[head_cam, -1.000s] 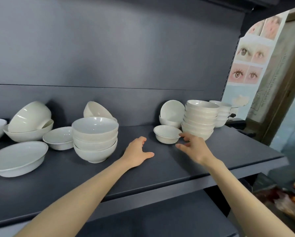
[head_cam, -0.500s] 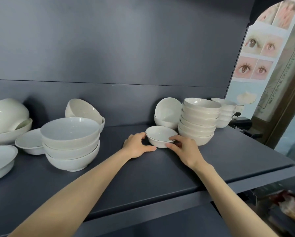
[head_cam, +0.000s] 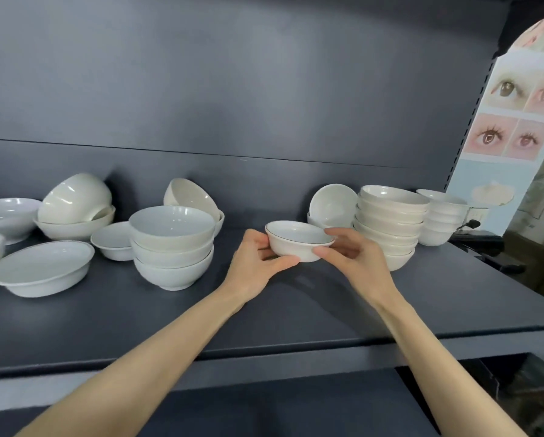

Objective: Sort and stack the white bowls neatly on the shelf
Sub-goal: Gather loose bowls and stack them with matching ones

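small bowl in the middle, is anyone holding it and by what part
Yes. Both hands hold the small bowl by its sides: left hand on its left wall and underside, right hand at the right rim.

The small bowl (head_cam: pixel 299 244) looks like glazed white ceramic, smooth and softly glossy, with a thin dark line at its rim. The stack of three bowls (head_cam: pixel 172 244) near the shelf's middle shows the same glaze with pale highlights. The shelf (head_cam: pixel 296 313) and back panel (head_cam: pixel 233 89) are dark grey, smooth and matt, like painted metal. The poster (head_cam: pixel 513 121) beyond the right edge looks like printed paper.
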`<act>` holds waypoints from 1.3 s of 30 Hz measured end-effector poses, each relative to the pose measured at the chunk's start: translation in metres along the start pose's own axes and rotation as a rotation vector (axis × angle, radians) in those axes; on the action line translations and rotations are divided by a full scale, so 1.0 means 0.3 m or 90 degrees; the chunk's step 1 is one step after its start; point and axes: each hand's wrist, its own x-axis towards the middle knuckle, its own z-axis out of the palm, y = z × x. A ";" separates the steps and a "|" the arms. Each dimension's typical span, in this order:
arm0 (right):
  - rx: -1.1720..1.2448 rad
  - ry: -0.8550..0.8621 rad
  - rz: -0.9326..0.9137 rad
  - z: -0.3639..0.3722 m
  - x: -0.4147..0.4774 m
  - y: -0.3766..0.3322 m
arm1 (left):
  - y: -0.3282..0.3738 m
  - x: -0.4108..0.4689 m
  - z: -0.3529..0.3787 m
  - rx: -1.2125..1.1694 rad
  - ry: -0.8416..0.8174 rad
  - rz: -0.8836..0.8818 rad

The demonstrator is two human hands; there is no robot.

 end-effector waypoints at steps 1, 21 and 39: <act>0.015 0.004 -0.008 0.005 -0.010 -0.017 | 0.015 -0.030 -0.009 -0.014 0.019 0.009; 0.203 -0.053 -0.081 0.611 -0.296 -0.458 | 0.164 -0.482 -0.713 -0.112 0.146 0.117; 0.193 -0.113 0.024 1.042 -0.210 -0.433 | -0.062 -0.348 -1.120 0.150 0.150 0.066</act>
